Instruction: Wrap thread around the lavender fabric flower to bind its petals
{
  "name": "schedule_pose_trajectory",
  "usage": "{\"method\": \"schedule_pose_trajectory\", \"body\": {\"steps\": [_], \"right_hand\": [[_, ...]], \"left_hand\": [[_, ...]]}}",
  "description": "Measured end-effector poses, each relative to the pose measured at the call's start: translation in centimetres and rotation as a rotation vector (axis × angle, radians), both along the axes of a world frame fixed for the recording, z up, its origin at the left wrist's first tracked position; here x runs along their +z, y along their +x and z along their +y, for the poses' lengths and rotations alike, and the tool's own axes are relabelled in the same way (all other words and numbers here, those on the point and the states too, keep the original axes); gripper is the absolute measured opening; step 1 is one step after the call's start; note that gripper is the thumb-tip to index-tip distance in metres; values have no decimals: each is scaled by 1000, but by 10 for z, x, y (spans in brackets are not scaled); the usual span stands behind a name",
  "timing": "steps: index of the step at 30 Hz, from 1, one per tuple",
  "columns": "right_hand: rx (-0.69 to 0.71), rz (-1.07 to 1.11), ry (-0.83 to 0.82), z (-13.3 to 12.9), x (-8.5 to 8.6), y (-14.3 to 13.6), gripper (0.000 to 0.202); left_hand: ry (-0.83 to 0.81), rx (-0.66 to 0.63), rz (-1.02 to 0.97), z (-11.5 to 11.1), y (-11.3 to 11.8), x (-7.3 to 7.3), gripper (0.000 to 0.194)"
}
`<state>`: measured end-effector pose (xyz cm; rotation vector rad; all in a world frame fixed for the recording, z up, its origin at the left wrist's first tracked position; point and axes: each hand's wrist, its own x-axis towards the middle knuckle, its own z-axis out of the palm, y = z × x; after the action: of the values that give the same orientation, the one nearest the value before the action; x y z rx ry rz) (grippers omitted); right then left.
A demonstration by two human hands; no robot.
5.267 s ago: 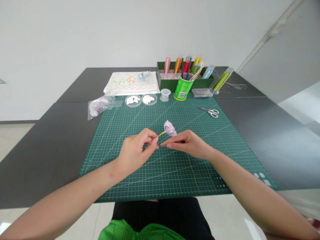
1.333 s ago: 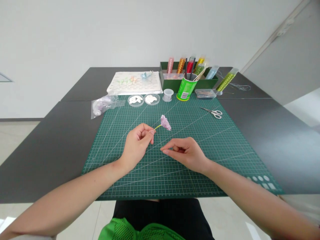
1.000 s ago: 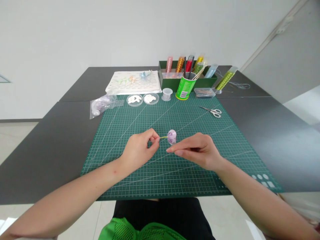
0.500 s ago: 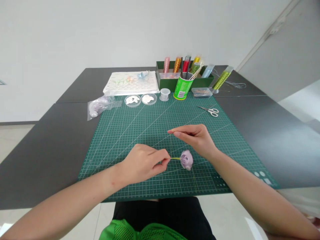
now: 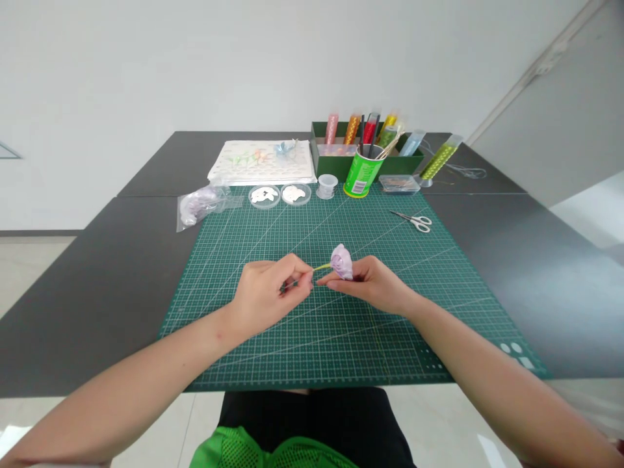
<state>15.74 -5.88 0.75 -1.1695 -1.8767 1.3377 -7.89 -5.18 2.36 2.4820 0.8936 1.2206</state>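
A pale purple flower (image 5: 342,261) on a thin green stem (image 5: 322,267) is held above the green cutting mat (image 5: 273,351). My left hand (image 5: 273,291) pinches the stem between thumb and fingertips, with the bloom pointing right. Just behind and below the bloom is my right hand (image 5: 371,283), its fingers closed together and pointing left. Whether those fingers grip anything cannot be made out, since the bloom covers part of them.
White-handled scissors (image 5: 414,220) lie on the mat's right. Farther back are two dishes of white pieces (image 5: 296,194), a small tub (image 5: 326,186), a green can (image 5: 363,171), a green box (image 5: 319,162), a plastic bag (image 5: 197,206) and white sheets (image 5: 263,162).
My left hand has raised the flower away from me and slightly left. My right hand has come down and left, from above the flower to beside the bloom.
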Motion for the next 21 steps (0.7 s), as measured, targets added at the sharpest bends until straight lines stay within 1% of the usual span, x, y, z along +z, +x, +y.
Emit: {"method": "schedule_pose_trajectory", "body": {"steps": [3, 6, 9, 12, 14, 17, 19, 21], "right_hand": [[95, 5, -26, -3, 4, 1, 32], [179, 15, -4, -6, 8, 3, 32], [236, 64, 18, -8, 12, 4, 30], [272, 145, 28, -10, 15, 6, 26], [280, 211, 34, -12, 17, 6, 23], [278, 296, 47, -14, 20, 7, 20], [262, 313, 76, -15, 22, 8, 20], [213, 319, 132, -15, 23, 8, 19]], "left_hand": [[-106, 87, -36, 3, 0, 2, 11], [-197, 160, -41, 5, 0, 4, 12], [-236, 185, -22, 8, 0, 4, 13], [-244, 181, 5, 9, -1, 1, 11], [-218, 169, 34, 10, -1, -2, 10], [-102, 133, 124, 10, -1, -5, 12], [-6, 83, 213, 9, -1, -8, 17], [65, 17, 294, 8, -1, -10, 21]]}}
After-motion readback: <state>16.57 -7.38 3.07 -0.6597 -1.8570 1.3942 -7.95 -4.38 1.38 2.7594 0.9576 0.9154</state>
